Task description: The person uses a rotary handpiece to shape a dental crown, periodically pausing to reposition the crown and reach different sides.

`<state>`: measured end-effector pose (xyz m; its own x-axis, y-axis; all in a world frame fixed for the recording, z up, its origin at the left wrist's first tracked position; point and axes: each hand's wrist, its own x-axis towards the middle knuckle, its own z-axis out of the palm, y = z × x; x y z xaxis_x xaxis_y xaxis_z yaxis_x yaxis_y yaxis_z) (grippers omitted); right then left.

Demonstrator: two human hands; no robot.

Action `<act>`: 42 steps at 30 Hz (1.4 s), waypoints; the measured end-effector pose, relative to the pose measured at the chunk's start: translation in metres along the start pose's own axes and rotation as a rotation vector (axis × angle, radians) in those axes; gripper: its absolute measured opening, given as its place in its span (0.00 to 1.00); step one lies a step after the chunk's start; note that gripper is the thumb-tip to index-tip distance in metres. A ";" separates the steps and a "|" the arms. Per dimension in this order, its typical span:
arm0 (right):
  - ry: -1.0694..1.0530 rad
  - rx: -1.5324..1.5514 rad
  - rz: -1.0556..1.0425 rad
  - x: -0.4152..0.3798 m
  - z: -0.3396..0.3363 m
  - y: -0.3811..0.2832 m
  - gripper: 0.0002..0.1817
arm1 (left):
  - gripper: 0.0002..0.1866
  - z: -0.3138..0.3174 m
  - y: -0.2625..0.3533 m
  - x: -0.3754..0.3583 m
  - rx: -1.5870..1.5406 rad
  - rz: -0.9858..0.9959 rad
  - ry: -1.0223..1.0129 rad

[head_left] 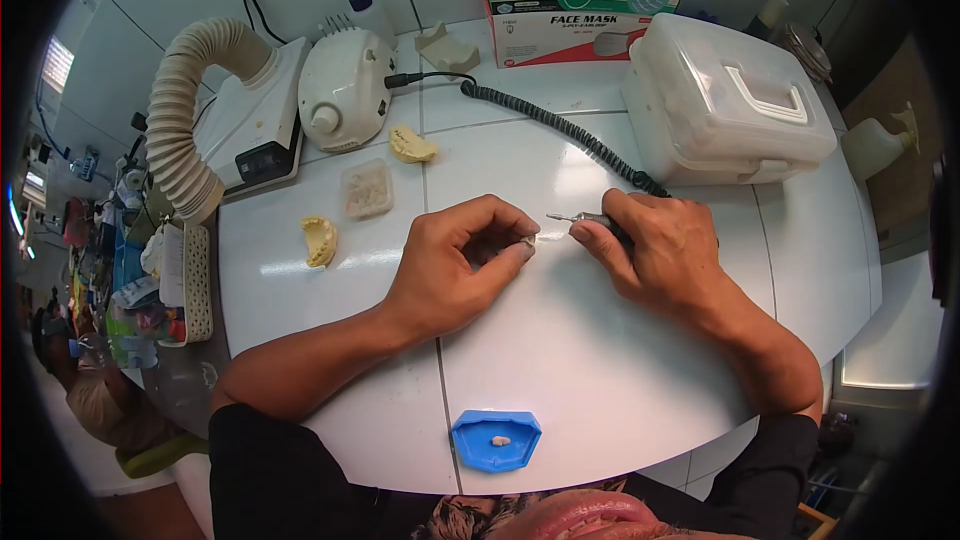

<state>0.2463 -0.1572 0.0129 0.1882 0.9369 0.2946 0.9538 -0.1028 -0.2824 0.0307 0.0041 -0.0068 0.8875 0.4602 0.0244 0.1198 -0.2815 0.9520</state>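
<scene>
"What do the hands hold?"
"The left hand (438,258) pinches a small pale piece (529,240) at its fingertips, above the bench (600,360); the right hand (668,245) is closed around the handpiece (591,217)."
"Any advice?"
"The bur (559,216) stands apart, beside the piece. I would support both hands and touch lightly."

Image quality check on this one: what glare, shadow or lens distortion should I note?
Head view: fisheye curvature, with blackened corners; head view: glare on the white tabletop, near the coiled cable and beside the lower yellow cast; head view: soft shadow below the right hand; head view: far-left clutter looks soft, hard to itemise.
</scene>
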 end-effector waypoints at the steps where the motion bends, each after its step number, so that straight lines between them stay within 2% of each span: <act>1: -0.025 -0.012 -0.007 -0.002 -0.001 -0.002 0.29 | 0.12 0.000 -0.002 -0.001 -0.021 -0.006 0.002; 6: -0.087 -0.028 -0.073 -0.004 -0.004 -0.010 0.27 | 0.13 -0.007 0.001 -0.002 -0.086 -0.010 -0.008; 9: -0.110 -0.028 -0.105 -0.002 -0.006 -0.012 0.28 | 0.11 -0.003 -0.007 -0.001 -0.164 0.044 0.077; 12: -0.122 -0.017 -0.112 -0.001 -0.007 -0.012 0.29 | 0.13 -0.013 -0.006 -0.004 -0.109 0.042 -0.054; 15: -0.122 -0.013 -0.124 -0.003 -0.007 -0.014 0.30 | 0.12 -0.014 0.000 -0.004 -0.145 -0.040 -0.060; 18: -0.184 0.033 -0.087 -0.004 -0.008 -0.014 0.28 | 0.12 -0.013 0.000 -0.005 -0.164 -0.040 -0.050; 33: -0.115 0.012 -0.124 -0.003 -0.005 -0.010 0.30 | 0.13 -0.014 -0.004 -0.005 -0.209 0.014 -0.086; 42: -0.119 0.013 -0.117 -0.003 -0.006 -0.010 0.30 | 0.13 -0.011 0.005 -0.004 -0.277 -0.060 -0.052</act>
<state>0.2376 -0.1609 0.0205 0.0465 0.9752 0.2165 0.9643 0.0127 -0.2644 0.0228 0.0098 0.0017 0.9052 0.4228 -0.0431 0.0529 -0.0114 0.9985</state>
